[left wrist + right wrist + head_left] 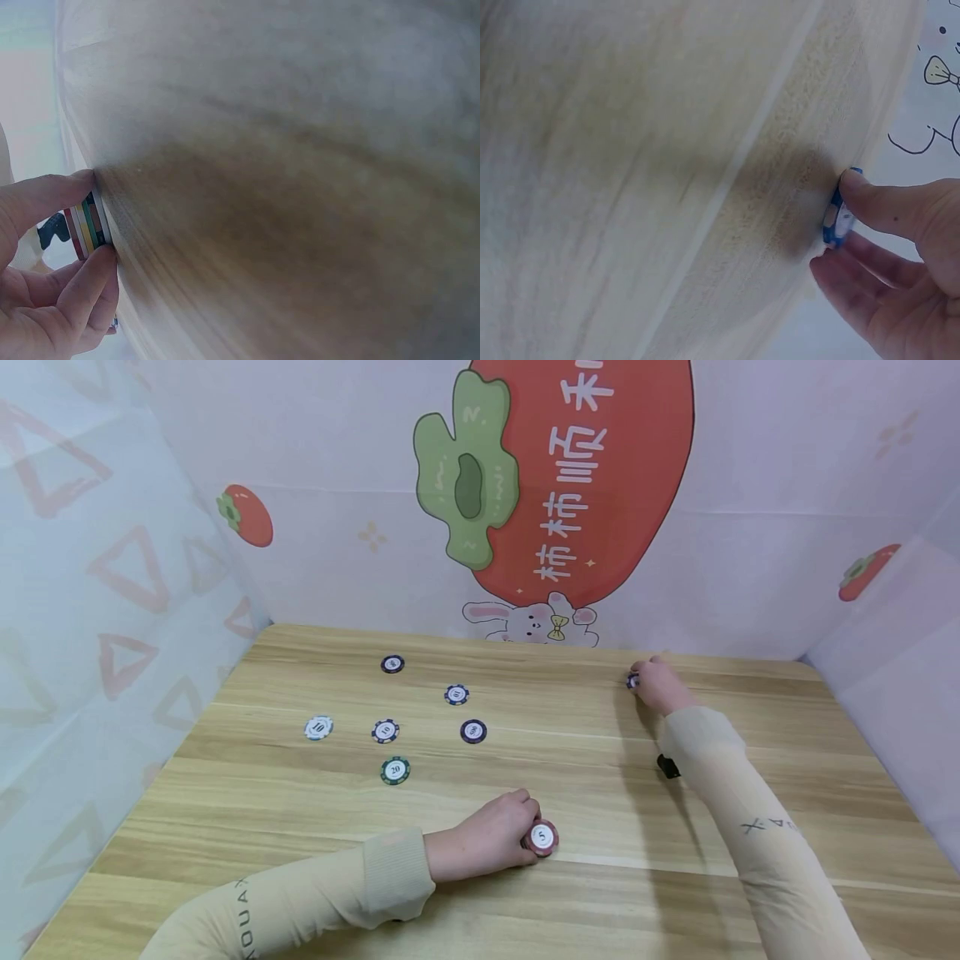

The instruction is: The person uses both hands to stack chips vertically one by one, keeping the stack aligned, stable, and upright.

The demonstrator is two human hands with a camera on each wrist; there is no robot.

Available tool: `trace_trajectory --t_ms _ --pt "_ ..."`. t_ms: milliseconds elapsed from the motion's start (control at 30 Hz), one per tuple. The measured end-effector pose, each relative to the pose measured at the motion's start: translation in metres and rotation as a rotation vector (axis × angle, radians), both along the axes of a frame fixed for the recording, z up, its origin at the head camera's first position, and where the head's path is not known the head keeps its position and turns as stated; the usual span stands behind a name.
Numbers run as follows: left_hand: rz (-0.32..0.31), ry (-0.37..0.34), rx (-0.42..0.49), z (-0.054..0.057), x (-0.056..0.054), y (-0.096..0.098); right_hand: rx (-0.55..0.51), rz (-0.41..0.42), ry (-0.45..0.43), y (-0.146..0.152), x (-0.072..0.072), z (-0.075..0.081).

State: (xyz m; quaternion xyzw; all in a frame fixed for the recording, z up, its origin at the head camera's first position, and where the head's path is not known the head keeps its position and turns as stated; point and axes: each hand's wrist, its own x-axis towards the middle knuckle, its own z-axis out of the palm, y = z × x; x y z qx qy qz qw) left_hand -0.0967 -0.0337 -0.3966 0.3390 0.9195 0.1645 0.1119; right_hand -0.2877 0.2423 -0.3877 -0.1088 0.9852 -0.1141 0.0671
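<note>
My left hand (pixel 495 831) grips a short stack of poker chips (pixel 543 837) by its edges near the middle front of the table. The top chip is red-rimmed and marked 5; yellow, green and white edges show below it in the left wrist view. Far off at the back right, my right hand (pixel 662 685) pinches a blue poker chip (pixel 840 219) between thumb and fingers, close to the tabletop. On the left half lie loose chips: a green 20 (pixel 395 770), a pale 10 (pixel 318 727), a dark blue 10 (pixel 386 731) and several others.
A wood-grain table (pixel 585 910) carries everything, with a printed wall sheet (pixel 322 560) rising right behind its back edge. A small black object (pixel 667 767) shows under the right forearm, by the sleeve. Two dark-rimmed chips lie further back and right, one of them a chip (pixel 473 732).
</note>
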Motion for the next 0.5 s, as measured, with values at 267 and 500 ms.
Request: trace_trajectory --t_ms 267,500 --pt "0.005 -0.017 0.009 0.0007 -0.0002 0.0001 -0.069 -0.044 0.013 0.0012 0.0027 0.0039" --pt "0.009 -0.029 0.002 0.0014 0.0003 -0.0001 -0.053 -0.036 0.062 -0.0035 0.0082 0.0089"
